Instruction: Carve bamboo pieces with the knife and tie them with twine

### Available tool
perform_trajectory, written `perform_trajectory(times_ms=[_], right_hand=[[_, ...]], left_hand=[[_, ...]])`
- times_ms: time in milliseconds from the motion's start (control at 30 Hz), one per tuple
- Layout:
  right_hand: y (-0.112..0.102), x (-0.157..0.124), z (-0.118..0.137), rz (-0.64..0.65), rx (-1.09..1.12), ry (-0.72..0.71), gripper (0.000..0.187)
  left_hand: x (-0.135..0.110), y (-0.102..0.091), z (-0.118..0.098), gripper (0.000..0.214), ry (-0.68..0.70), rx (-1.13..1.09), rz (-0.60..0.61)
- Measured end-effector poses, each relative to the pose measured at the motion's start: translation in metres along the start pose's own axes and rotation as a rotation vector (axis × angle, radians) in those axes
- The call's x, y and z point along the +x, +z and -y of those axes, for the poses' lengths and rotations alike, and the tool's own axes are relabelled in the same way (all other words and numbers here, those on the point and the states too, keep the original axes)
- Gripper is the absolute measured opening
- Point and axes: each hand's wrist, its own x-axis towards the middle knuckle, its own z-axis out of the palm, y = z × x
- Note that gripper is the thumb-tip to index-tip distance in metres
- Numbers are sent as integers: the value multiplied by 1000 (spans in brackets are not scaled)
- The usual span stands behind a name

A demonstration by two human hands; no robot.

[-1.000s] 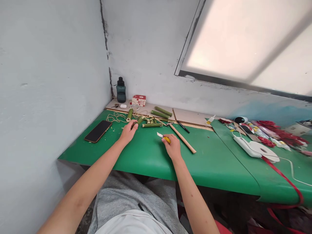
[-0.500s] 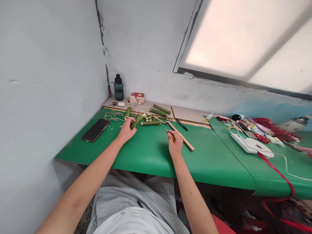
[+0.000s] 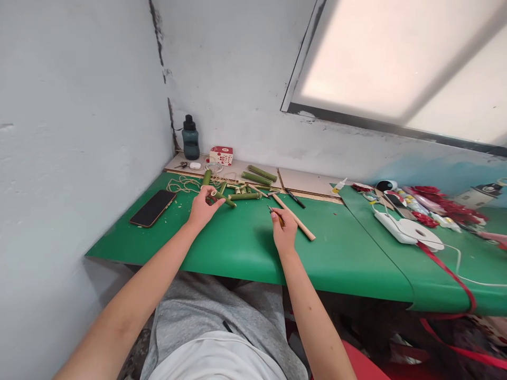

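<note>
My left hand (image 3: 203,207) is closed around a short green bamboo piece (image 3: 225,199). The piece slants down to the right, its pale cut end near my thumb and fingers. Low over the green table mat (image 3: 233,243), my right hand (image 3: 284,228) grips a small craft knife (image 3: 271,209) with an amber handle, its thin tip pointing up and left. Just right of that hand lies a hammer (image 3: 296,218) with a pale wooden handle. Behind the hands, several cut bamboo pieces (image 3: 244,196) lie together, and another bamboo tube (image 3: 206,177) stands beyond my left fingers.
A phone (image 3: 153,208) lies at the left, near tangled twine (image 3: 182,183). Along the wall stand a bottle (image 3: 190,139) and a small box (image 3: 222,155). Two longer bamboo tubes (image 3: 256,178) and a black pen (image 3: 295,199) lie at the back. A white power strip (image 3: 395,229) sits at right.
In my left hand the bamboo piece has turned: it slanted up to the right and now slants down to the right. My right hand keeps the knife in nearly the same place.
</note>
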Motion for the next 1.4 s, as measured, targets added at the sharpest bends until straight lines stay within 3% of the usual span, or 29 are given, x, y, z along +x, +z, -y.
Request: perform_trajectory(times_ms=[600, 900, 1067, 1400], right_hand=[[2, -2, 6, 36, -18, -32, 34], [2, -2, 6, 34, 0, -18, 34], [3, -3, 4, 38, 7, -13, 32], [3, -3, 3, 53, -4, -11, 34]], left_hand=[[-2, -4, -16, 10, 190, 36, 33], [-4, -1, -8, 27, 118, 11, 7], [-4, -2, -11, 17, 128, 14, 8], [-4, -2, -7, 21, 111, 42, -8]])
